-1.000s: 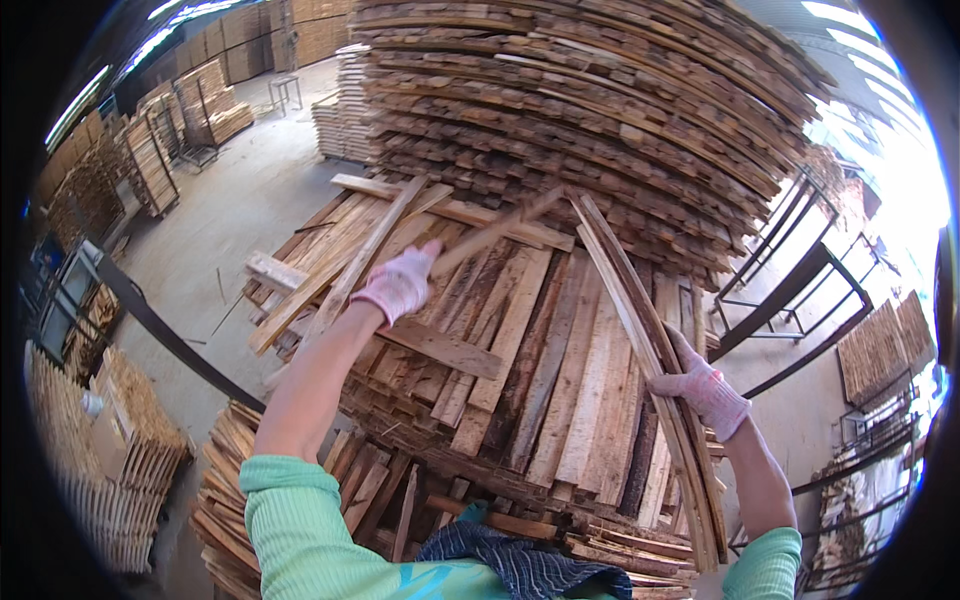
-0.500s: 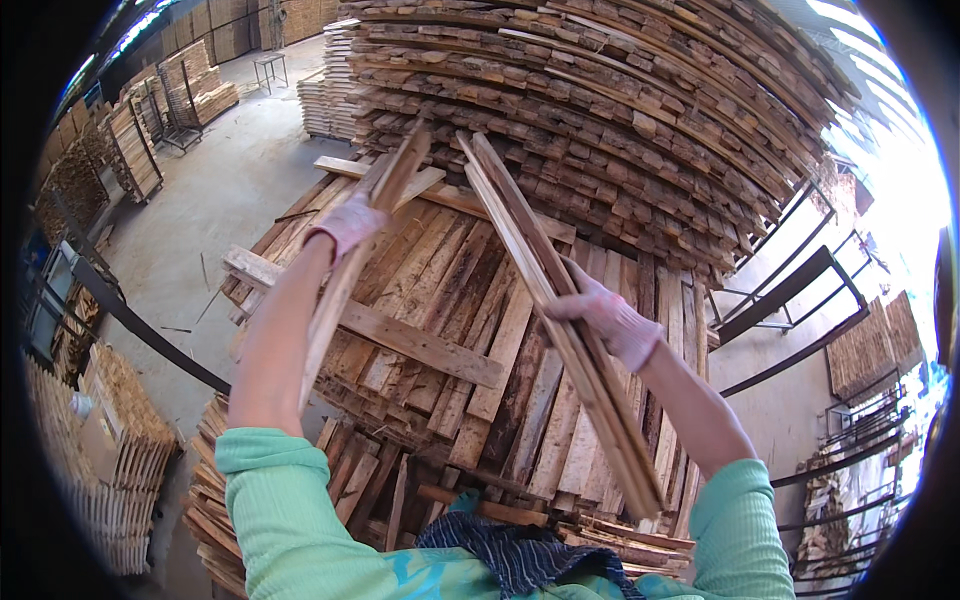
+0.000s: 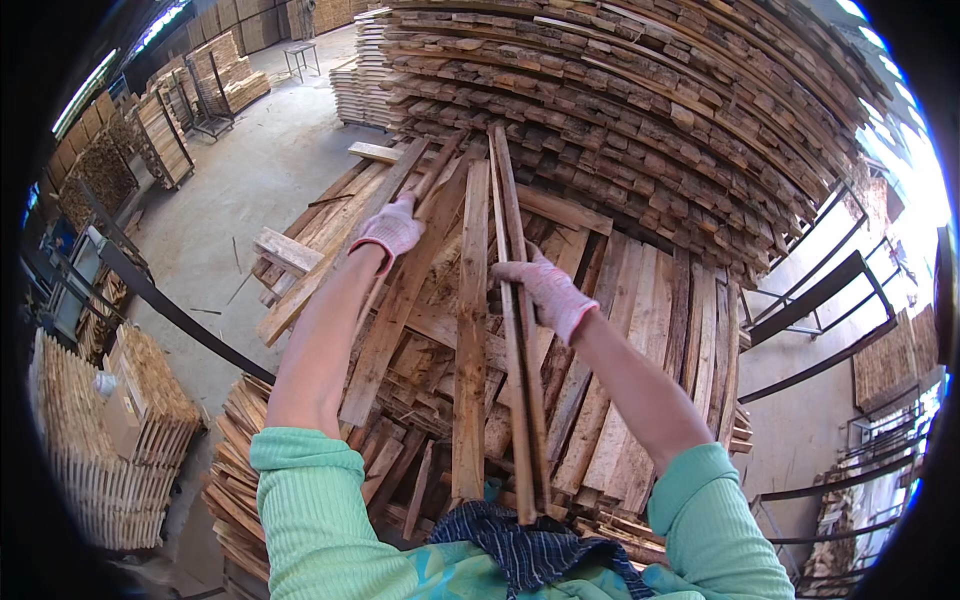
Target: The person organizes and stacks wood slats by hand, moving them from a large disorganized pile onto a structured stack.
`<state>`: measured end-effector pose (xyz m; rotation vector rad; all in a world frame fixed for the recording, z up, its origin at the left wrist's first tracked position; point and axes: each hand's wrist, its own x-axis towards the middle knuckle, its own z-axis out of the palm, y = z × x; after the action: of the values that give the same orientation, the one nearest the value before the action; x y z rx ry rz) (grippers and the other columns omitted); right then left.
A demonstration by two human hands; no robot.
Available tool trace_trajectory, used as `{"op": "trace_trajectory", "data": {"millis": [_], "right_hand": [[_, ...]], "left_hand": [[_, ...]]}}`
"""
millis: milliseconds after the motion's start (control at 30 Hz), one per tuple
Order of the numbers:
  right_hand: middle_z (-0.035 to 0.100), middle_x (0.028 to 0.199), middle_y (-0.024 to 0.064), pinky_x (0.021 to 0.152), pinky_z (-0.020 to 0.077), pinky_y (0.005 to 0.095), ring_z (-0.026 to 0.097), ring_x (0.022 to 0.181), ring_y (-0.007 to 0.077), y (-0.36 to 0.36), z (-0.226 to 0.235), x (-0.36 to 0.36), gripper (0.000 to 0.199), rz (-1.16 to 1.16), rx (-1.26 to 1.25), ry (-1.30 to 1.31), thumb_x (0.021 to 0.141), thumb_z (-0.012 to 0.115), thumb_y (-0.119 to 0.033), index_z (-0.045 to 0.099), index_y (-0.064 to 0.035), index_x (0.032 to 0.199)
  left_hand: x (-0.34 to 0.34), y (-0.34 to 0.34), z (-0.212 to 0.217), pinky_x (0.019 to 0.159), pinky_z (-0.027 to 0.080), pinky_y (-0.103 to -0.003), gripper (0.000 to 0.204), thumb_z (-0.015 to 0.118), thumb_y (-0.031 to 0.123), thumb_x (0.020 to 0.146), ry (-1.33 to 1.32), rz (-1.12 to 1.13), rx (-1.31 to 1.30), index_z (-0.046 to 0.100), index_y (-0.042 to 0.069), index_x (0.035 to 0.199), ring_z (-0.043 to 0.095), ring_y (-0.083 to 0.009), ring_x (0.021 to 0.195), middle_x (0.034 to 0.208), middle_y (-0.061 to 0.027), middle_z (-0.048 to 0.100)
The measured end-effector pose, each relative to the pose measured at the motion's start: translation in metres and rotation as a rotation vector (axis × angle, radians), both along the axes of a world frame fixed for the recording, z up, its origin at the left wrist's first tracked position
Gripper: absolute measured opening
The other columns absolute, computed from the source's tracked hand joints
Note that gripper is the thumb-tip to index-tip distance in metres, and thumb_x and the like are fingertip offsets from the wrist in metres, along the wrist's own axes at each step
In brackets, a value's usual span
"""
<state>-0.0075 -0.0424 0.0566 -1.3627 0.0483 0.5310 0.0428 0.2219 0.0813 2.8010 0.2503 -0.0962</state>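
Both my hands wear pink knitted gloves. My left hand [image 3: 390, 230] grips a long rough wooden plank [image 3: 400, 300] that slants up toward the tall stack. My right hand [image 3: 548, 292] is closed on a pair of thin wooden slats [image 3: 520, 400] held almost upright beside a wider board [image 3: 470, 330]. The boards' lower ends come down near my body. Below them lies a heap of loose planks [image 3: 620, 330].
A tall stack of rough boards [image 3: 640, 100] rises straight ahead. Black metal racks [image 3: 810, 300] stand at the right. Slatted wooden crates [image 3: 110, 440] sit at lower left, more wood piles [image 3: 160, 130] at far left across a concrete floor [image 3: 250, 180].
My right hand swung its slats from the right side of the heap to the middle, next to the left hand's plank. Both hands lifted their boards more upright and closer together.
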Motion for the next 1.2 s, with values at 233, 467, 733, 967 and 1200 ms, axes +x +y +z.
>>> {"op": "trace_trajectory", "data": {"millis": [233,467,733,967,1200], "right_hand": [[0.063,0.084,0.0119,0.046,0.0557,0.0309,0.062,0.056,0.0181,-0.077,0.080,-0.023,0.102,0.133,-0.312,-0.012,0.086,0.073,-0.010,0.006,-0.0159,0.163],[0.048,0.148,0.0267,0.106,0.0480,0.0449,0.057,0.125,0.0348,-0.192,0.061,-0.047,0.094,0.526,-1.093,-0.614,0.093,0.063,-0.050,0.013,-0.0132,0.162],[0.051,0.142,0.0299,0.110,0.0439,0.0447,0.054,0.128,0.0429,-0.208,0.013,-0.054,0.093,0.581,-1.221,-0.536,0.091,0.068,-0.046,0.018,-0.0102,0.161],[0.050,0.144,0.0255,0.087,0.0588,0.0431,0.067,0.106,0.0375,-0.162,0.077,-0.014,0.081,0.795,-1.528,-0.418,0.100,0.058,-0.046,0.016,-0.0183,0.163],[0.054,0.139,0.0251,0.102,0.0491,0.0474,0.057,0.125,0.0403,-0.208,0.006,0.051,0.075,0.477,-1.519,-0.783,0.098,0.062,-0.041,0.025,-0.0198,0.160]], "left_hand": [[0.016,0.027,0.005,0.097,0.051,-0.054,0.053,0.066,0.023,0.092,-0.333,0.082,0.203,0.049,0.015,0.141,0.059,-0.0439,0.121,0.132,-0.0203,0.059],[-0.002,0.017,-0.003,0.098,0.051,-0.049,0.039,0.046,0.021,0.102,-0.328,0.120,0.720,0.050,0.017,0.140,0.057,-0.0358,0.129,0.147,-0.0160,0.052],[-0.039,-0.051,-0.023,0.106,0.047,-0.051,0.065,0.066,0.028,0.091,0.036,-0.015,0.177,0.041,0.019,0.150,0.054,-0.0421,0.130,0.146,-0.0283,0.046],[-0.011,0.002,0.001,0.064,0.054,-0.031,0.060,0.069,0.025,0.091,-0.068,0.019,-0.571,0.045,0.013,0.145,0.064,-0.0187,0.075,0.089,-0.0063,0.065],[-0.056,-0.065,0.031,0.072,0.055,-0.036,0.078,0.068,0.028,0.092,-0.167,0.076,-0.407,0.027,0.006,0.155,0.063,-0.0224,0.078,0.108,-0.0198,0.067]]}}
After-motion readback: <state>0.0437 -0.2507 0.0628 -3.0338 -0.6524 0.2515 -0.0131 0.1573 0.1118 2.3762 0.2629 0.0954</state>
